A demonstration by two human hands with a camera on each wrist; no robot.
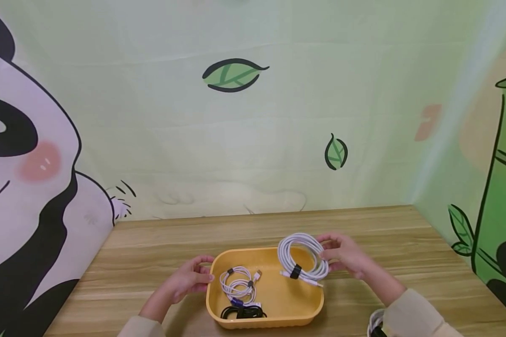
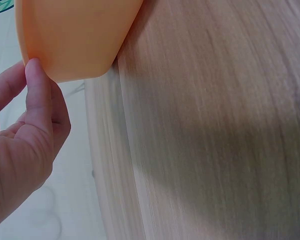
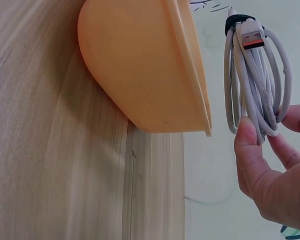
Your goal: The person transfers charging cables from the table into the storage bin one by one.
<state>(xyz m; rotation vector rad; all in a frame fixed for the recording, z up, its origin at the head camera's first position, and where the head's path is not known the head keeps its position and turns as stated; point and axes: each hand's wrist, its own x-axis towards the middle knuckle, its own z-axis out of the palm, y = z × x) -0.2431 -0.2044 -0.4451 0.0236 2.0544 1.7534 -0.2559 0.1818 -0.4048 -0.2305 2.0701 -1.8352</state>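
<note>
Standing a little back from the worktop point(image 1: 152, 252), wood-grained. Yellow tray point(image 1: 284, 304) set on it, near the front.

Left hand point(image 1: 192, 278): at the tray's left side. Grip narrow, thumb and fingers pinching the rim; the left wrist view shows the thumb pressed to the wall, fingers behind.

Right hand point(image 1: 345, 255): raised at the tray's right rear. Grip closed on a thick white cable point(image 1: 285, 258), coiled into a ring, thumb one side, fingers the other. The coil hangs over the right part of the tray, above rim level and apart from it in the right wrist view. Black strap point(image 1: 295, 271) round the bundle; USB plug point(image 3: 253, 39) lies beside the strap, orange inside.

In the tray, left half: thin white cabling point(image 1: 241, 282) in loops with dark ties; can't tell whether one length or two. Dark blue piece just below it; black cable point(image 1: 243, 313), bundled, by the front wall.

Another white coil point(image 1: 375, 320) on the worktop, partly hidden by the right sleeve point(image 1: 421, 316).

Behind: pale green backdrop point(image 1: 168, 117), panda point(image 1: 55, 112) printed at left, leaves scattered.
</note>
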